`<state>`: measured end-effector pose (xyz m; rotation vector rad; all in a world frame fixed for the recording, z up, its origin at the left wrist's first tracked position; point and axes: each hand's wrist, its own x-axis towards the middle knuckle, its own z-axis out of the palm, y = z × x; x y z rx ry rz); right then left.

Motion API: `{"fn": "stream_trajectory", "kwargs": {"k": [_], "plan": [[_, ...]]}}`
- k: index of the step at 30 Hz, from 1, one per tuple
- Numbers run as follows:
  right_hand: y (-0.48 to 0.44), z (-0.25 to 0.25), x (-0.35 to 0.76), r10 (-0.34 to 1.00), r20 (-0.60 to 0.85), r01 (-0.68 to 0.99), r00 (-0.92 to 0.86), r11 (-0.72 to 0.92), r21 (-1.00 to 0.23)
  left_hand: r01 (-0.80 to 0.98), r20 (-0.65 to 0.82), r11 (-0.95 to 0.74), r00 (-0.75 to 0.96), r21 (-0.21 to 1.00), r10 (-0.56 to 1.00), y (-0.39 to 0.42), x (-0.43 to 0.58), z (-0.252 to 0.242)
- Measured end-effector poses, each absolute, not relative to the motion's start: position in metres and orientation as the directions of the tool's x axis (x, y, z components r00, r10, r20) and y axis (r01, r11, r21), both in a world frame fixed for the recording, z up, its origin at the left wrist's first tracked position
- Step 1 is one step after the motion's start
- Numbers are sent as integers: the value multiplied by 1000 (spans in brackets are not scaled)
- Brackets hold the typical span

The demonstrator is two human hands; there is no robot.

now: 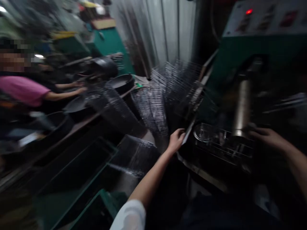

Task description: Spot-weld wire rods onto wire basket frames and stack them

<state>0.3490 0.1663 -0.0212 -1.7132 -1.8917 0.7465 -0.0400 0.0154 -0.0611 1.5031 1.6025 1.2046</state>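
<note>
My left hand is curled at the near end of a pale, narrow edge; blur hides what its fingers hold, if anything. Stretched toward the base of a shiny metal cylinder on the right is my right hand, its fingertips dark and smeared. Between the hands lies a wire rack of bent metal rods, below the cylinder. Beyond my left hand, wire grids lean in a stack, with more grids behind them.
A green machine with a red-lit panel stands at the right. Green crates sit low at the left, near a folded mesh piece. Across a bench with black round tubs, a person in a pink sleeve reaches toward mesh.
</note>
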Motion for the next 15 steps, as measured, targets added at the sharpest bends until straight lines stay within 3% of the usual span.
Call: {"fn": "stream_trajectory", "kwargs": {"k": [2,4,9,12,15], "plan": [[159,-15,368,979,-138,680,-147,-1,-733,375,90,14,-258,927,962,-22,-29,-79],[161,-13,367,961,-179,622,-209,-11,-783,324,-7,62,-166,944,986,-55,-7,-92],[167,-8,349,951,-177,597,-254,10,-802,233,44,-6,-157,972,987,-64,58,-96],[151,3,342,958,-156,588,-241,16,-809,-134,-207,183,-200,974,958,-38,83,-89],[123,19,335,972,-143,591,-185,-6,-806,-481,-479,358,-154,800,864,-23,95,-77]]}}
